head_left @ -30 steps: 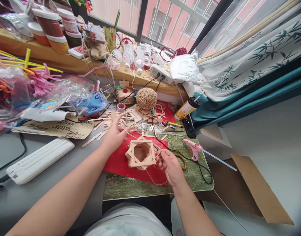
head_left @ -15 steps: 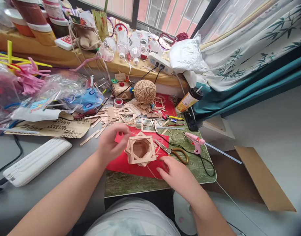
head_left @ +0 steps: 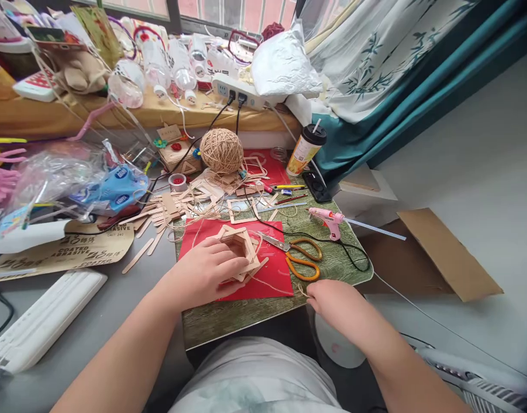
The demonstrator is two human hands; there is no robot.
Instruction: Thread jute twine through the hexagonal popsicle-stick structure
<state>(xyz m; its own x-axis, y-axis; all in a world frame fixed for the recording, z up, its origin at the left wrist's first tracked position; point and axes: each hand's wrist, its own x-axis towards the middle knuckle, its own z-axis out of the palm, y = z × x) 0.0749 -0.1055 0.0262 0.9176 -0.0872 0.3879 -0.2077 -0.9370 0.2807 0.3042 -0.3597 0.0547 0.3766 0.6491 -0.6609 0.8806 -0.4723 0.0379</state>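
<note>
Left hand curled over the near-left rim of a stick box, fingers gripping its wall. Right hand closed, fingertips pinching twine, off the box's right side at the table's near edge. Twine seems to run from the box toward that pinch.

Step in hand, by my reading: drawing the twine out while the box is braced. Next move seems to call for a steady left hold and an even pull.

Box sits on a red sheet on the green-grained table. Scissors just right of it, glue gun farther right. Behind: loose sticks, twine ball, lidded cup. Beyond, a cluttered window sill; curtain to the right.
</note>
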